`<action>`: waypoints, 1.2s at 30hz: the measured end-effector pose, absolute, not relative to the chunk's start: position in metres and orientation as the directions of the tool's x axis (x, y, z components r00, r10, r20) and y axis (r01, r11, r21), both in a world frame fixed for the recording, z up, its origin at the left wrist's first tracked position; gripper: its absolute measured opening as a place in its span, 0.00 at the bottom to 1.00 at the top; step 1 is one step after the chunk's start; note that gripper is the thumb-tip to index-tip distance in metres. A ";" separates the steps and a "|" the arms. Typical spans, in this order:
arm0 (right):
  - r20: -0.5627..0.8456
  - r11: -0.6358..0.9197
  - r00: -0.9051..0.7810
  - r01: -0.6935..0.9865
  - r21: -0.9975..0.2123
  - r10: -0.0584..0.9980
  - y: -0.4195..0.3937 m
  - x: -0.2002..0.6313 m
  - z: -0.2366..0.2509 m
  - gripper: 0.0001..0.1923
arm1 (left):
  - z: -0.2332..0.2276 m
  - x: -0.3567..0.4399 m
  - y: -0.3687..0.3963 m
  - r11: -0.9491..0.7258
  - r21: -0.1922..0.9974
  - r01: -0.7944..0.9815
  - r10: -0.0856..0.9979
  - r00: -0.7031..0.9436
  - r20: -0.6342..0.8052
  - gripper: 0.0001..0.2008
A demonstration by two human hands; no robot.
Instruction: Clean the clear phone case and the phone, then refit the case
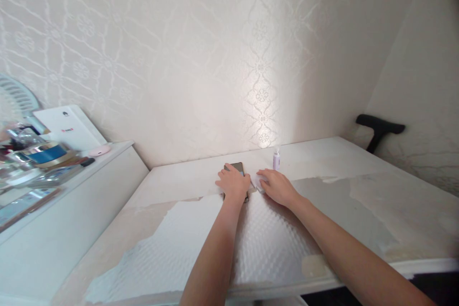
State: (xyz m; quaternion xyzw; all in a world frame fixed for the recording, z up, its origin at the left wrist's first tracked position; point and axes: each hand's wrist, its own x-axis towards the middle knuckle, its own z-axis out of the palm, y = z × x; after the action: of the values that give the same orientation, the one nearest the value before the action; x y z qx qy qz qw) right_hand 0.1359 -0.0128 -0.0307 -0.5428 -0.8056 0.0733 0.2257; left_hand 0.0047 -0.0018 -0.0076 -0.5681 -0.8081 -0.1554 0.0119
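A smartphone [234,166] with a dark screen lies on the white tabletop, its top end pointing towards the wall. My left hand [233,182] spans it from above, fingers at its left edge and thumb at its right, covering most of the screen. Just to the right, my right hand [278,186] is curled around a thin whitish piece [260,180], possibly a wipe or cloth; the fingers hide part of it. Behind that hand stands a small lilac bottle [276,159] with a clear top, upright and untouched.
The tabletop [172,177] carries a worn, peeling silver-grey textured covering [193,224]. On the left, a higher white cabinet [118,162] holds cosmetics, a blue-banded jar [48,154] and a white box [73,126]. A patterned wall rises behind. A black T-shaped handle [380,125] stands at the right.
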 end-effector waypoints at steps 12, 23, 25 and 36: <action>0.257 0.391 -0.309 0.833 -0.391 0.916 -0.013 0.135 -0.030 0.17 | -0.009 -0.006 -0.009 0.275 0.212 0.938 0.917 -0.322 0.235 0.35; 0.248 0.384 -0.306 0.831 -0.401 0.919 -0.013 0.134 -0.031 0.16 | -0.009 -0.004 -0.012 0.253 0.227 0.941 0.926 -0.303 0.224 0.38; 0.248 0.386 -0.307 0.831 -0.400 0.919 -0.014 0.134 -0.031 0.17 | -0.009 -0.007 -0.013 0.241 0.228 0.943 0.927 -0.293 0.235 0.39; 0.270 0.413 -0.330 0.833 -0.368 0.905 -0.013 0.134 -0.031 0.17 | -0.010 -0.055 -0.016 0.073 0.347 0.935 0.973 -0.142 0.179 0.36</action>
State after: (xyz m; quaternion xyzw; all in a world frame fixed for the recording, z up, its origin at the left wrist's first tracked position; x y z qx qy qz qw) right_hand 0.1336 -0.0134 -0.0311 -0.5354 -0.8114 0.0813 0.2200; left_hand -0.0553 -0.0157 -0.0099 -0.6530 -0.7307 -0.1930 -0.0498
